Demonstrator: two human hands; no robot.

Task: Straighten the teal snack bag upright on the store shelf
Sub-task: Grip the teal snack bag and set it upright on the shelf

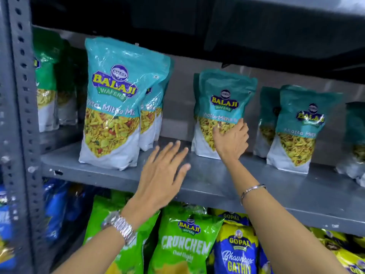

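Note:
A teal snack bag (223, 99) stands on the grey metal shelf (207, 175) near the middle, leaning slightly back. My right hand (232, 140) lies flat against its lower front, palm on the bag, fingers spread and not wrapped around it. My left hand (166, 169) hovers open over the shelf's front edge, left of that bag, fingers apart and holding nothing. A watch is on my left wrist, a bangle on my right.
A larger teal bag (116, 103) stands at the left with more behind it. Further teal bags (298, 131) stand to the right. Green bags (46, 80) sit beyond the upright post (19, 115). Green and blue snack bags (185, 244) fill the shelf below.

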